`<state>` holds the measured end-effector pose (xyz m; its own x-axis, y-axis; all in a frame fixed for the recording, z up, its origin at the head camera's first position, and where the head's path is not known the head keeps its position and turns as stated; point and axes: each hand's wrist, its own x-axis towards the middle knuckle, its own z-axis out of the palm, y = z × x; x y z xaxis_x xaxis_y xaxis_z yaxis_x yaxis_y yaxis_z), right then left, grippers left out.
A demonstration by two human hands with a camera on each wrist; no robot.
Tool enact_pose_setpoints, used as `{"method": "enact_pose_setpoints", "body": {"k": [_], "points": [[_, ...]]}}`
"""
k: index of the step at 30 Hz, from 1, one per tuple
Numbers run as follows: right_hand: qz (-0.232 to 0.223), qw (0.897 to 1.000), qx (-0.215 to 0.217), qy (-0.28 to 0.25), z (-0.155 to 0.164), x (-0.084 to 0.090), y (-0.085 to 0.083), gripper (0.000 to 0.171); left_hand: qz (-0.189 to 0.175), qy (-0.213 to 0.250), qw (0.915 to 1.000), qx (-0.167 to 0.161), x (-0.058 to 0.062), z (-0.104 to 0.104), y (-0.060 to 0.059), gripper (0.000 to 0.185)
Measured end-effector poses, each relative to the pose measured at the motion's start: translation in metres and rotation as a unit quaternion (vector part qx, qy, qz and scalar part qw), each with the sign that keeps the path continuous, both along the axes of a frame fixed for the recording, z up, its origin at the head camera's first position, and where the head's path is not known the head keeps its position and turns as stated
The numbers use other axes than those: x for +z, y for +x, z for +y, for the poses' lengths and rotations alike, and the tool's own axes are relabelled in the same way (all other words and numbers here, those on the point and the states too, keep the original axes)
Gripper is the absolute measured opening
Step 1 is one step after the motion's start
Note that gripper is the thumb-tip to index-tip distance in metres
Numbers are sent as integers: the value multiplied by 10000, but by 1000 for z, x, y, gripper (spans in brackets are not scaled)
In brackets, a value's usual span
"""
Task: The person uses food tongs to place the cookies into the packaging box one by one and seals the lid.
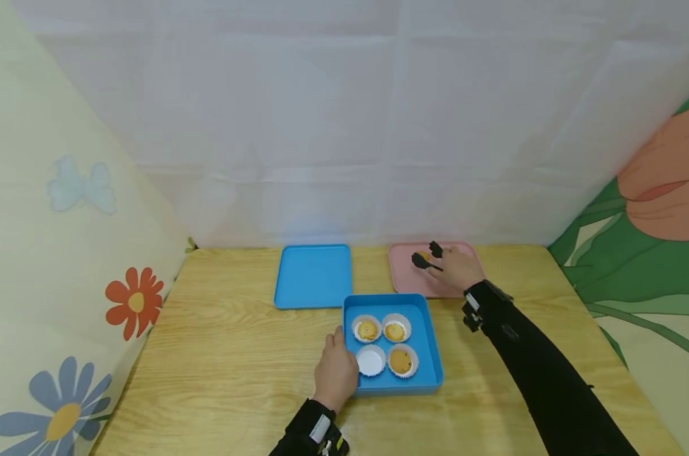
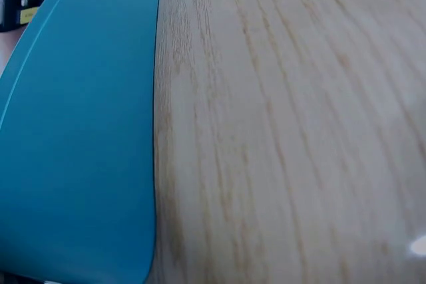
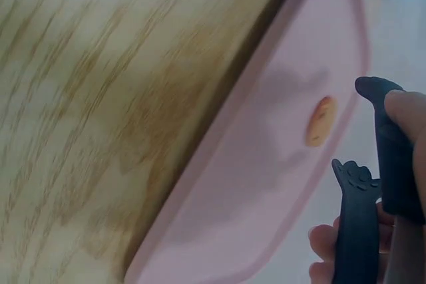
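My right hand [image 1: 458, 271] grips black tongs [image 1: 421, 261] over the pink tray [image 1: 401, 282]. In the right wrist view the tips of the tongs [image 3: 359, 181] stand apart, and a small round cookie [image 3: 321, 122] lies on the tray close by them. My left hand [image 1: 336, 370] rests against the left side of a square blue box [image 1: 430, 342], fingers along its wall. Inside the box sit several white paper cups; three hold a cookie [image 1: 400, 361], and the front left cup [image 1: 370, 360] is empty. The left wrist view shows the box's outer wall [image 2: 86, 131], with the left hand's fingers hidden.
A flat blue tray [image 1: 313, 277] lies behind the box to the left, near the back edge of the wooden table [image 1: 236, 354]. A white cloth [image 1: 299, 126] hangs behind the table, with flower-printed cloths [image 1: 65, 253] at both sides.
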<state>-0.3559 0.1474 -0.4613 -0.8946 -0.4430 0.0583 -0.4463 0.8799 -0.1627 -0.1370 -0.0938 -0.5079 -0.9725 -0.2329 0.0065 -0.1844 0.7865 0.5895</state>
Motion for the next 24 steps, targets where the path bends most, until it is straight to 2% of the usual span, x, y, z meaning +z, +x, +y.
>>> {"method": "enact_pose_setpoints", "body": {"k": [6, 11, 17, 24], "points": [[-242, 9988, -92, 405, -1, -7, -13, 60, -68, -31, 10000, 19, -1, 0, 1, 46], [-524, 9979, -95, 374, -6, -6, -18, 58, -19, -57, 10000, 26, -1, 1, 0, 46], [-485, 9980, -216, 333, -10, -13, -21, 58, -68, -64, 9999, -40, -1, 2, -1, 47], [-360, 9979, -449, 293, -20, -8, -19, 42, -45, -156, 9999, -27, -1, 1, -1, 47]]}}
